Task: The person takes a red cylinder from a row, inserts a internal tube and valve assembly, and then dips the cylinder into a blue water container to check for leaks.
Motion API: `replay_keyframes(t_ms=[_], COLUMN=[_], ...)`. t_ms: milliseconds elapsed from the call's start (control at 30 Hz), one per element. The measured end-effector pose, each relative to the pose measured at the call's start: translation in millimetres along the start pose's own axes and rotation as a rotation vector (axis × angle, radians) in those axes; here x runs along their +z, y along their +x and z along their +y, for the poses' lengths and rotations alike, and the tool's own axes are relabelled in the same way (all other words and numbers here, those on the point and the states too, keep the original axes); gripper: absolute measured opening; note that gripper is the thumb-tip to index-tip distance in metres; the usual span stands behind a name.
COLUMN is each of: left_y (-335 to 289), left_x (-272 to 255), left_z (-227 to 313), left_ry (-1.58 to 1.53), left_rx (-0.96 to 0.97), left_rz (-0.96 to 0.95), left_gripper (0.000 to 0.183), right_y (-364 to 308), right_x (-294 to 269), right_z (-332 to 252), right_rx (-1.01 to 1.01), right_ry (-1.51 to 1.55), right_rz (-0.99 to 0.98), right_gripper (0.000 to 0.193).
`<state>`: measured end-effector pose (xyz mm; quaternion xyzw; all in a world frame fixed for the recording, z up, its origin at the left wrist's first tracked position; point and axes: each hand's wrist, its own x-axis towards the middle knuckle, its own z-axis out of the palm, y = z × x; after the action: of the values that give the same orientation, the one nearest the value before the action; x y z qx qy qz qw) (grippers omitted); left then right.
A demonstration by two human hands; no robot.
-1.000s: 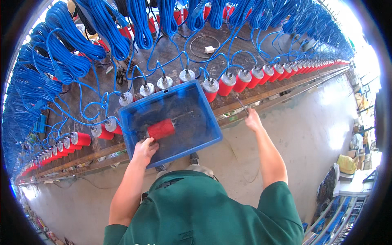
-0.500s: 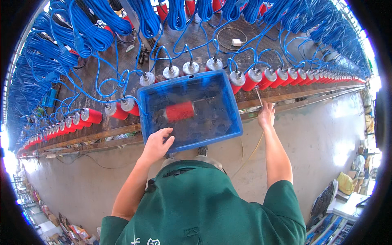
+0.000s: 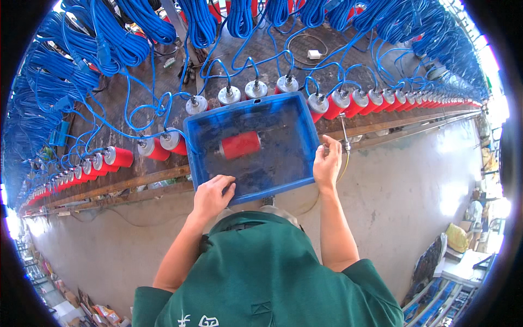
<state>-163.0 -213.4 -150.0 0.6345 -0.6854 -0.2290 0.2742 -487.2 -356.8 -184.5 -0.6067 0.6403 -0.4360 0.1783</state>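
A blue plastic tray (image 3: 283, 182) rests on the bench edge in front of me, with one red cylinder (image 3: 239, 144) lying in it. My left hand (image 3: 212, 196) grips the tray's near left rim, fingers curled over the edge. My right hand (image 3: 327, 166) presses against the tray's right rim and holds a thin metal tool (image 3: 344, 133) with a yellow cord hanging from it. A row of red cylinders with silver caps (image 3: 338, 101) lines the bench behind the tray, each wired with blue cable (image 3: 136, 43).
The long wooden bench (image 3: 136, 180) curves from left to right, covered in coils of blue cable. A small white box (image 3: 313, 54) lies on it behind the tray. Below is a grey concrete floor (image 3: 414, 191), with boxes and clutter at the far right.
My right hand has come from the bench edge to the tray's right rim, still carrying the tool. My left hand has stayed on the near rim. The view has shifted.
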Motion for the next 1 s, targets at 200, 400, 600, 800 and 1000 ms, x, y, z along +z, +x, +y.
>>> replay_keyframes(t_ms=[200,400,600,800,1000], left_y=[0.0,-0.8,-0.9,-0.9,-1.6], left_x=[-1.3,-1.1,-0.3,-1.1,0.6], left_z=[0.3,-2.1,-2.4,-1.1,-3.0], left_ry=[-0.015,-0.032,-0.026,-0.042,-0.023], left_rx=[0.0,0.0,0.02,-0.011,0.013], left_rz=[0.005,0.017,0.022,0.022,0.035], left_gripper=[0.022,0.022,0.023,0.02,0.02], right_y=[0.0,-0.8,1.0,1.4,1.5], right_x=[-2.1,0.4,-0.2,0.3,0.2], right_z=[-1.0,-8.9,-2.5,-2.5,-4.7], right_rx=[-0.026,-0.042,-0.025,-0.048,0.005], right_ry=[-0.082,-0.091,-0.069,-0.085,-0.077], right_rz=[-0.061,-0.049,-0.073,-0.064,-0.081], right_gripper=[0.034,0.031,0.028,0.027,0.027])
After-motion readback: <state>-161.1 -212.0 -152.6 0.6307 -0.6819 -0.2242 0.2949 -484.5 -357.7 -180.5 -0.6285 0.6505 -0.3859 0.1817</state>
